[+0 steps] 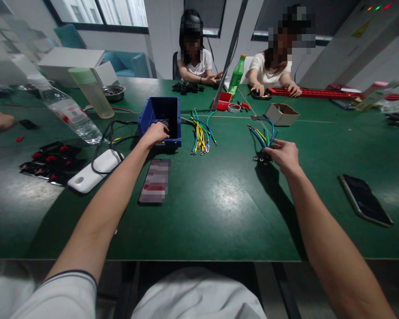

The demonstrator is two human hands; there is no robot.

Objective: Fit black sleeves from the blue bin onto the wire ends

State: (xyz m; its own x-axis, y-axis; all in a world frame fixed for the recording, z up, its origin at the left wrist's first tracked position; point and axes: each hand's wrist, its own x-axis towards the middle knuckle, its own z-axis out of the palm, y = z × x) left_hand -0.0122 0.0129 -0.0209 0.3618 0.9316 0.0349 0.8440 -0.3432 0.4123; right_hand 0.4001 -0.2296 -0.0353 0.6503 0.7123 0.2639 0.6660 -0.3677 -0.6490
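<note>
My left hand (157, 133) reaches over the near rim of a blue plastic bin (176, 142). Its fingers are curled down among small greyish parts; whatever they pinch is hidden. On the right, my right hand (285, 154) is closed on a small bunch of wires (262, 138), blue, yellow and green, with ring terminals and dark ends near the table. Between my hands lies a larger pile of similar wires (202, 135) with ring terminals, beside the bin. A phone (155, 181) with a lit screen lies just below the bin.
A white power bank (95, 172) with a black cable, black packets (51, 161) and a tilted water bottle (75, 116) are at left. A dark phone (365, 199) lies right. Beyond stand a cardboard box (282, 115) and green bottle (236, 79). Two people sit opposite; another person's arm shows at left.
</note>
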